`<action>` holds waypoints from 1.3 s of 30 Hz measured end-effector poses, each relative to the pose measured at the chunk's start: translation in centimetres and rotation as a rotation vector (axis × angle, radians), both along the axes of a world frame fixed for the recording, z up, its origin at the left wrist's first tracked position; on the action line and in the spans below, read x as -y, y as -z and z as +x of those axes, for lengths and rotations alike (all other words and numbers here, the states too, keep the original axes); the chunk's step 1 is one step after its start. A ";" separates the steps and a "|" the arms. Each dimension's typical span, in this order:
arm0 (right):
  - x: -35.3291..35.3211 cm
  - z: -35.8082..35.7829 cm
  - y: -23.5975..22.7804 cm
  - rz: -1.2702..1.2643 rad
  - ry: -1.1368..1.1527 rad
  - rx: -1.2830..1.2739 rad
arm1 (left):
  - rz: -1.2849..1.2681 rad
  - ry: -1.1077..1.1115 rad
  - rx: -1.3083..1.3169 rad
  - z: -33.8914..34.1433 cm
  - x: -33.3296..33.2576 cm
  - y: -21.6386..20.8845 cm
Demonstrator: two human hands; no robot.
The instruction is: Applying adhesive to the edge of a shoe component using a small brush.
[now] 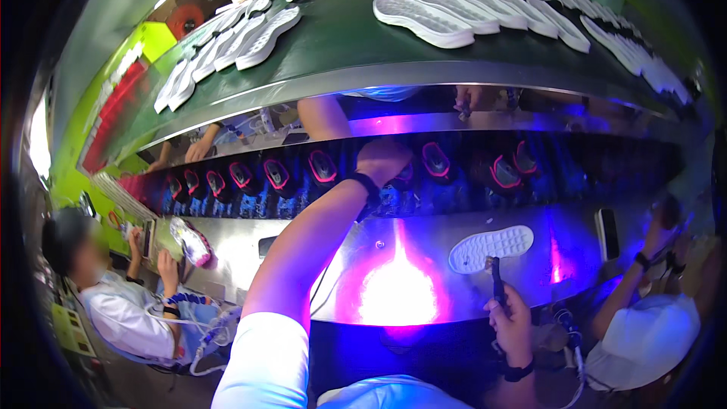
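Observation:
My left arm stretches far forward over the bench, and my left hand (384,160) reaches down into a dark recessed channel. It is over a dark shoe upper (404,174) with a pink collar, partly covered by the hand. The fingers are hidden, so I cannot tell whether they grip it. Lower right, my right hand (513,322) is closed round the dark handle of a brush (497,276). The brush head points away from me, at the near edge of a white shoe sole (492,248) lying flat on the metal bench.
Several more shoe uppers (276,173) line the channel. Beyond it, a green conveyor belt (333,45) carries rows of white soles (420,19). Bright pink-violet light glares on the metal bench (439,231). A phone (607,233) lies to the right. Co-workers (125,310) sit on both sides.

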State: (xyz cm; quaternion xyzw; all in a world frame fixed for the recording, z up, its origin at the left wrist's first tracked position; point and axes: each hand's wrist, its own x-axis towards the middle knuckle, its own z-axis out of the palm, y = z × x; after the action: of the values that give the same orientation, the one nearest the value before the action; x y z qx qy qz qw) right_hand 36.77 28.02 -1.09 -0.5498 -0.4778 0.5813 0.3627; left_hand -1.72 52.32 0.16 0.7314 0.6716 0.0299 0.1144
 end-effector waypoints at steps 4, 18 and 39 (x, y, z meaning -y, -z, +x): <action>-1.1 2.1 0.5 0.060 -0.022 0.005 | 0.087 -0.270 0.136 0.4 1.4 -3.1; -0.3 6.0 -0.4 0.066 0.048 -0.010 | 0.252 -0.241 0.199 9.4 -8.9 3.9; 10.2 -2.9 -3.1 0.337 -0.154 0.074 | 0.363 0.637 -0.217 3.3 35.6 1.1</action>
State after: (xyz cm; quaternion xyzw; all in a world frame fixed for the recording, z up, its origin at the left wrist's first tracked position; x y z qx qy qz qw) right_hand 33.92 17.84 1.99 -0.4640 -0.6221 0.4984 0.3863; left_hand 1.59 16.71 -0.92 0.9108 0.4026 0.0335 -0.0853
